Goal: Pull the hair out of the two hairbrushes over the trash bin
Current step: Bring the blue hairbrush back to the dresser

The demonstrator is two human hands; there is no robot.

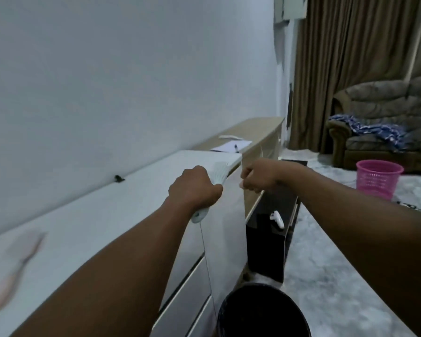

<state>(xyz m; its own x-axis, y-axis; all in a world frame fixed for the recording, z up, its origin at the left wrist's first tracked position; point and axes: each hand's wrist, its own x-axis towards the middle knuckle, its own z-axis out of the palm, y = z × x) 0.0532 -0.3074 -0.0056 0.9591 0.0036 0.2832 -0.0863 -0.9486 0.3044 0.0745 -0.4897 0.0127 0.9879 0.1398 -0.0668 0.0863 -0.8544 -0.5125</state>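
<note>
Grey carpet runs open to the right. Black bin (263, 312), round, cut off by the bottom edge, stands against the white dresser (88, 227). Pink brush (15, 268) lies blurred on the dresser top, far left. Above the bin, left hand (195, 188) clenched round the white brush (215, 177); bristle side hidden. Right hand (259, 178) just beside it, fingers pinched closed; whether on hair, cannot tell. Thin strand hangs below the handle. Beyond: pink basket (377, 180), sofa (379, 122), curtain (350, 57).
</note>
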